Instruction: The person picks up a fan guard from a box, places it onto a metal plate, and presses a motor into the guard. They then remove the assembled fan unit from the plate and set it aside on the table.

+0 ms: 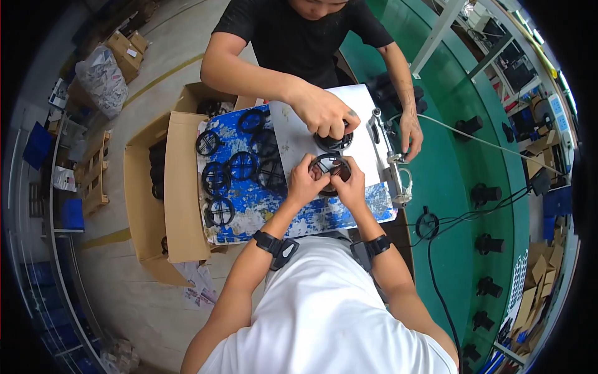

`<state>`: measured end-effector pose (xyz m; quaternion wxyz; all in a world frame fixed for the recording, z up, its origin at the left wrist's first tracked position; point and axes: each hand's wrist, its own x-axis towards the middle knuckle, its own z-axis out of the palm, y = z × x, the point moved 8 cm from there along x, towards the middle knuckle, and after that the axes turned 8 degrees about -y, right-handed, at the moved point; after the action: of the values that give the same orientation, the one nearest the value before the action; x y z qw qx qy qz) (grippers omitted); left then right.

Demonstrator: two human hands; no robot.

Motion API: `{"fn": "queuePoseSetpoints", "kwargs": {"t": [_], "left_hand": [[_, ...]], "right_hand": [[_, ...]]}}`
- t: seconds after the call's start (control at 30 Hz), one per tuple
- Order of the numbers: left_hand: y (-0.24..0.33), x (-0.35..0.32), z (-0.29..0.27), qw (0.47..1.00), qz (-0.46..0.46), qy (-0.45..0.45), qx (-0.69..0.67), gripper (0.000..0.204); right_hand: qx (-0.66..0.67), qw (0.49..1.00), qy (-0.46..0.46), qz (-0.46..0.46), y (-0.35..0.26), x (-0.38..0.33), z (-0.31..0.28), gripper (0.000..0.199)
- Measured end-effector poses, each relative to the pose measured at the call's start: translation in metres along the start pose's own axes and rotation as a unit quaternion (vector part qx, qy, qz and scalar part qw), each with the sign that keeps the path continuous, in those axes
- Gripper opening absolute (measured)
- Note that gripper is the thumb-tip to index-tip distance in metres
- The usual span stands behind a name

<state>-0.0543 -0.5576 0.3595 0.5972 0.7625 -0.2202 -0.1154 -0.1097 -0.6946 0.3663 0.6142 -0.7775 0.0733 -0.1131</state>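
Black plastic makes up the round ring (331,167) that we hold over the table, our left hand (305,181) and our right hand (352,184) grasping its two sides, thumbs at its near rim. Just beyond it, a co-worker's hand (325,113) grips a second black part (333,144), so our room on the far side is tight. On the right we are hemmed in by a metal fixture (398,179) standing along the table's edge, with the co-worker's other hand (411,134) at it. A white sheet (293,124) covers the far part of the worn blue-and-white tabletop (311,221); a strip of flaking paint shows between our wrists and the near edge, close to our white shirt (324,299). To our left, black rings with crossbars (216,179) spread almost to the left edge, where an open cardboard box (187,193) stands just beside it. Further right we see a green surface (455,162) with cables (473,218) and a row of black parts (489,244). A pale label (131,53) on a carton at far left is too small for us to read.
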Motion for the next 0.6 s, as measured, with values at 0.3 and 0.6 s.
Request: {"fn": "queuePoseSetpoints", "kwargs": {"t": [0.3,0.6], "left_hand": [[0.003,-0.005,0.003,1.000,-0.013,-0.007,0.009,0.027],[0.002,-0.004,0.002,1.000,-0.007,-0.005,0.010,0.025]], "right_hand": [[-0.001,1.000,-0.003,-0.004,0.003,-0.005,-0.001,0.033],[-0.009,1.000,0.004,-0.010,0.005,-0.005,-0.002,0.033]]}}
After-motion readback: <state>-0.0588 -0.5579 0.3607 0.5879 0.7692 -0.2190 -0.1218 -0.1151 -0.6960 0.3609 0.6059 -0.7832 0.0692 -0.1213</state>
